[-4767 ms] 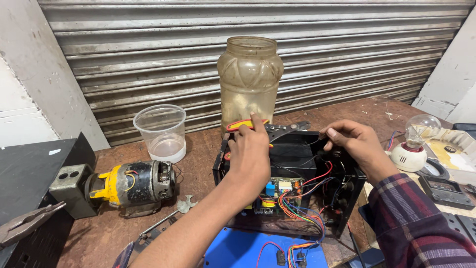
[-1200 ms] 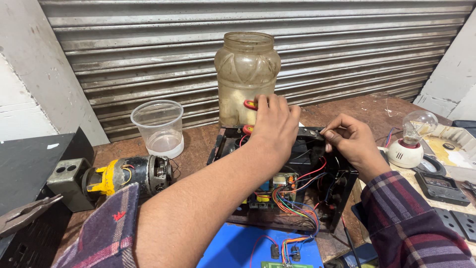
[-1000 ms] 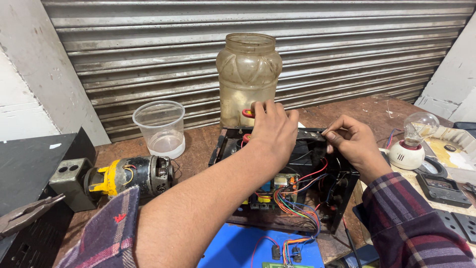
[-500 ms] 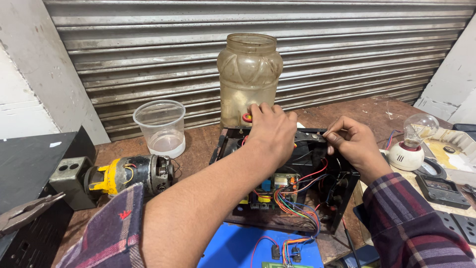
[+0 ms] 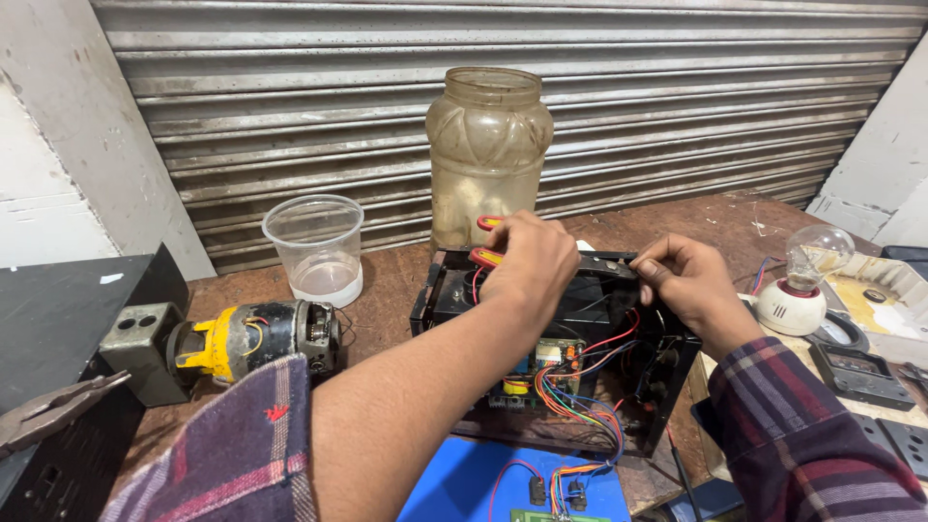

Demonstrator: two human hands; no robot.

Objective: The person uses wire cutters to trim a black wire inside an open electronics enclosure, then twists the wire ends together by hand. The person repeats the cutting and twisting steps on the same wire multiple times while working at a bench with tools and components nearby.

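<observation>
An open black electronics box point(image 5: 440, 290) with a circuit board and coloured wires point(image 5: 570, 387) stands on the brown workbench. My left hand point(image 5: 527, 266) is over the box's back edge, shut on a tool with red and yellow handles point(image 5: 486, 242); the tool's tip is hidden behind the hand. My right hand point(image 5: 681, 280) pinches the top right rim of the box with its fingers closed on the edge.
A cloudy tall jar point(image 5: 488, 150) stands just behind the box, a clear plastic cup point(image 5: 317, 246) to its left. An electric motor point(image 5: 246, 338) lies at left beside black boxes and pliers point(image 5: 53, 411). A bulb on a white holder point(image 5: 807, 280) and meters sit right. Blue board point(image 5: 483, 478) in front.
My left hand has moved from the box's middle up to its back edge near the jar and shifted slightly there. My right hand stays on the rim.
</observation>
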